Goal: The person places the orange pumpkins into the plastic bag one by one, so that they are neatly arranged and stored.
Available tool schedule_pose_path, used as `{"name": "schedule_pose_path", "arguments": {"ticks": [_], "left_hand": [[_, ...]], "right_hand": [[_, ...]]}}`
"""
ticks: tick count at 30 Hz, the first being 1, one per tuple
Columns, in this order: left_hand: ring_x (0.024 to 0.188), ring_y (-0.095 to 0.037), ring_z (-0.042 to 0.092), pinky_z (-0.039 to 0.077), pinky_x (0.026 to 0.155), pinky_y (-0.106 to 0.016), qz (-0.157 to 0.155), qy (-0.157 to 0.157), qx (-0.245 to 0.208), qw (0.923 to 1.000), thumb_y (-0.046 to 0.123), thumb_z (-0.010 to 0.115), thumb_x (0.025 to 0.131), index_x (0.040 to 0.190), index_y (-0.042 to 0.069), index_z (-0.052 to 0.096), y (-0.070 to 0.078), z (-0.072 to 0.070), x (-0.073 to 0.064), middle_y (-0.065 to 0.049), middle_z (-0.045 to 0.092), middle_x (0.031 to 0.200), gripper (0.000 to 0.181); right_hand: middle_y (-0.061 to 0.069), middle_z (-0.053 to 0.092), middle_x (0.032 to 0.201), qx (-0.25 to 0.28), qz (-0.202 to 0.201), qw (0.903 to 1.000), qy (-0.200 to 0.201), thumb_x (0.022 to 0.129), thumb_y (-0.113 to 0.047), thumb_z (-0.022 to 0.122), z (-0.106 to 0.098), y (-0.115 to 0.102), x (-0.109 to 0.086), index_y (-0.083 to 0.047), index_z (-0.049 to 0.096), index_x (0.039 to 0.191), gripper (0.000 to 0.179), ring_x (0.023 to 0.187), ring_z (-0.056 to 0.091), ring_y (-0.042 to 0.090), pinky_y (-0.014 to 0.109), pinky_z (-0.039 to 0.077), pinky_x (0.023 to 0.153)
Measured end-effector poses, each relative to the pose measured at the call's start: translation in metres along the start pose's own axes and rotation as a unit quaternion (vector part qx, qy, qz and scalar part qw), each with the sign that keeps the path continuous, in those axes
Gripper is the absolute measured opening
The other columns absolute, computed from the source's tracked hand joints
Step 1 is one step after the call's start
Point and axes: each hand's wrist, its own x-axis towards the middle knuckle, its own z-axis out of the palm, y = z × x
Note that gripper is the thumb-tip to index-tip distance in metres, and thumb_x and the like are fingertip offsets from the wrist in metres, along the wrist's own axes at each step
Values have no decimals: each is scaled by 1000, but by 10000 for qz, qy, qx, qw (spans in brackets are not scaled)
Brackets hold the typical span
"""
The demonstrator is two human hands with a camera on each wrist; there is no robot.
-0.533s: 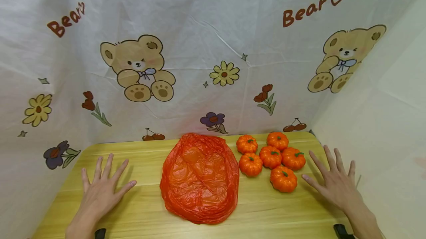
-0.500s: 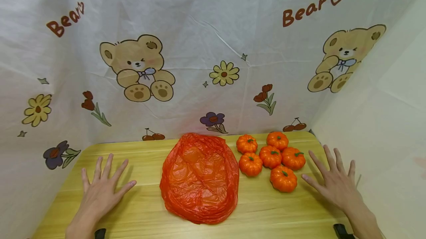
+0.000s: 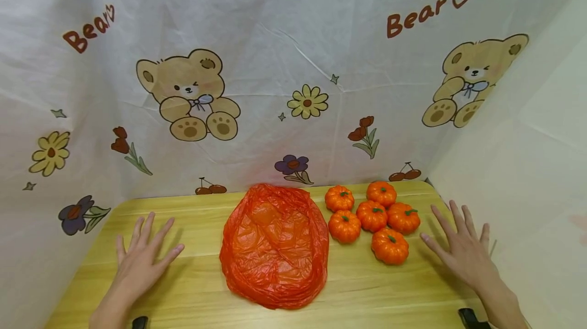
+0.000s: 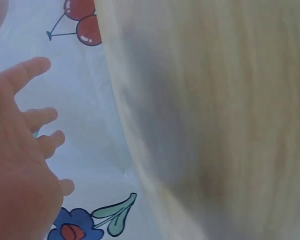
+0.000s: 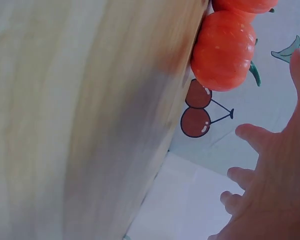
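Observation:
In the head view a thin red plastic bag [image 3: 277, 247] lies on the wooden table, its rim rolled outward into a rough ring. To its right sits a loose group of several small orange pumpkins with green stems, the nearest being a pumpkin [image 3: 390, 246]. My left hand [image 3: 139, 265] is spread, palm down, over the table's left side, apart from the bag. My right hand [image 3: 468, 255], fingers also spread, is just right of the pumpkins and touches none. The right wrist view shows a pumpkin [image 5: 224, 50] beyond the fingertips. Both hands hold nothing.
Behind and beside the wooden table [image 3: 192, 288] hangs a white cloth [image 3: 266, 54] printed with bears, flowers and cherries. A plain pale wall [image 3: 545, 191] borders the right side. Black straps show at both wrists.
Both hands have lifted or shifted slightly, the left hand's fingers drawing a little inward and the right hand moving slightly right. The bag and pumpkins stay put.

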Motion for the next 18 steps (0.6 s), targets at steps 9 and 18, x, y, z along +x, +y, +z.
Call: {"name": "schedule_pose_path", "arguments": {"ticks": [9, 18], "left_hand": [[161, -49, 0, -15, 115, -80, -41, 200, -767, 9968, 40, 61, 107, 165, 17, 36, -11, 0, -1, -29, 10, 173, 67], [143, -63, 32, 28, 102, -84, -487, 58, -1296, 9904, 40, 62, 107, 157, 7, 49, -9, -5, 1, -33, 33, 162, 62]], "right_hand": [[22, 4, 176, 392, 74, 9992, 77, 104, -43, 61, 3, 2, 1, -21, 21, 170, 80, 160, 0, 53, 87, -15, 107], [26, 22, 172, 1927, 432, 9803, 32, 110, -30, 53, -1, -7, 5, -22, 23, 170, 67, 148, 25, 64, 86, 18, 108]]}}
